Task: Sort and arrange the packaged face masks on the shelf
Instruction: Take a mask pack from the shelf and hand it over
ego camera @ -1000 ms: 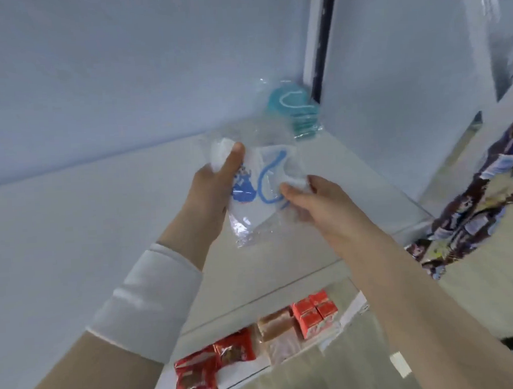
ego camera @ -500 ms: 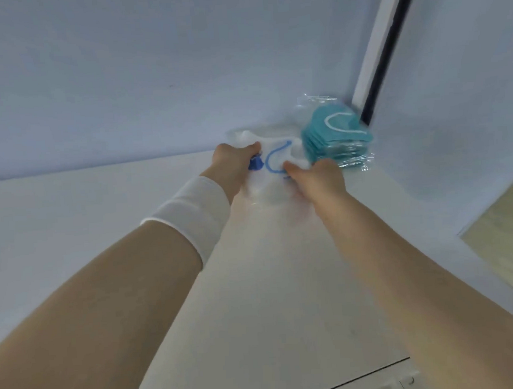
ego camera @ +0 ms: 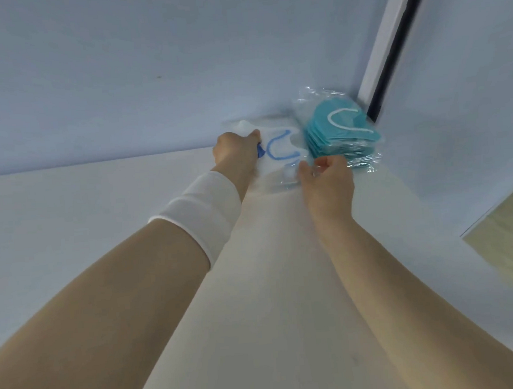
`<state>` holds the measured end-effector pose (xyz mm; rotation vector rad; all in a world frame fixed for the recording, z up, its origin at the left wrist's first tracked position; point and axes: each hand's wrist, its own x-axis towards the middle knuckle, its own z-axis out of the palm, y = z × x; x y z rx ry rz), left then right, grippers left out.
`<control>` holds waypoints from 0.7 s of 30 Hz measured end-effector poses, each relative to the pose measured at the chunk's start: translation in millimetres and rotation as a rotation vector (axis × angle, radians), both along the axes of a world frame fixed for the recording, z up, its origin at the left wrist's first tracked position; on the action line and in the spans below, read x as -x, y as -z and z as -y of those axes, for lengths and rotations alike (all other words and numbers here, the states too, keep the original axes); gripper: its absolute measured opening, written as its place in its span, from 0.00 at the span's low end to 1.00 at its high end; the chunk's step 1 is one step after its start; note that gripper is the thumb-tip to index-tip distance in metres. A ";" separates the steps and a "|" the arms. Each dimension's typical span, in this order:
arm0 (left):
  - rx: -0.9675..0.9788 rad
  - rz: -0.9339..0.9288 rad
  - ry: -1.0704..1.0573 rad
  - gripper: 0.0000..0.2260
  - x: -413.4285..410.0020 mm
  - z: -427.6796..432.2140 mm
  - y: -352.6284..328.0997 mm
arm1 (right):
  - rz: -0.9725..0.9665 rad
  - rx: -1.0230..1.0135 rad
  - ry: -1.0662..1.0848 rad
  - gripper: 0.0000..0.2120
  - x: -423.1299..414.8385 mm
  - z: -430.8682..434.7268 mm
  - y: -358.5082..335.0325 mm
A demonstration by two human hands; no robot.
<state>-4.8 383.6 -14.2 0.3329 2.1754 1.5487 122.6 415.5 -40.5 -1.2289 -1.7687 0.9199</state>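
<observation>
A clear packet holding a white face mask with blue ear loops (ego camera: 279, 150) lies flat on the white shelf (ego camera: 268, 253), near the back wall. My left hand (ego camera: 236, 153) presses on its left side, with a white band around that wrist. My right hand (ego camera: 328, 179) pinches the packet's front right corner. Just to the right, in the back corner, rests a stack of teal masks in clear packets (ego camera: 340, 135); the white packet touches or slightly overlaps its left edge.
The pale blue back wall (ego camera: 152, 80) and right side wall (ego camera: 455, 122) close the shelf in, with a white and black vertical strip (ego camera: 390, 44) at the corner. Beige floor (ego camera: 511, 257) shows past the shelf's right edge.
Both hands carried the white mask packet from mid-air in front of the shelf back to the rear and set it down beside the teal stack. My view moved closer and upward.
</observation>
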 end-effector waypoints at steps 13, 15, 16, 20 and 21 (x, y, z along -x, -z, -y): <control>0.212 -0.099 0.077 0.29 -0.4 16.6 -17.6 | 0.049 -0.030 0.001 0.21 -3.2 14.4 -6.4; 0.249 -0.172 0.065 0.28 -8.6 35.3 -18.8 | 0.110 -0.073 0.037 0.23 -13.1 27.1 -8.5; 0.269 -0.236 0.072 0.27 -15.2 48.6 -18.9 | 0.147 -0.098 0.053 0.24 -19.9 35.6 -9.5; 0.367 -0.548 0.175 0.28 -43.9 111.8 -15.1 | 0.338 -0.305 -0.034 0.25 -48.8 76.1 -11.8; 0.410 -0.617 0.198 0.28 -49.8 127.1 -12.9 | 0.379 -0.368 -0.086 0.25 -54.0 86.3 -12.8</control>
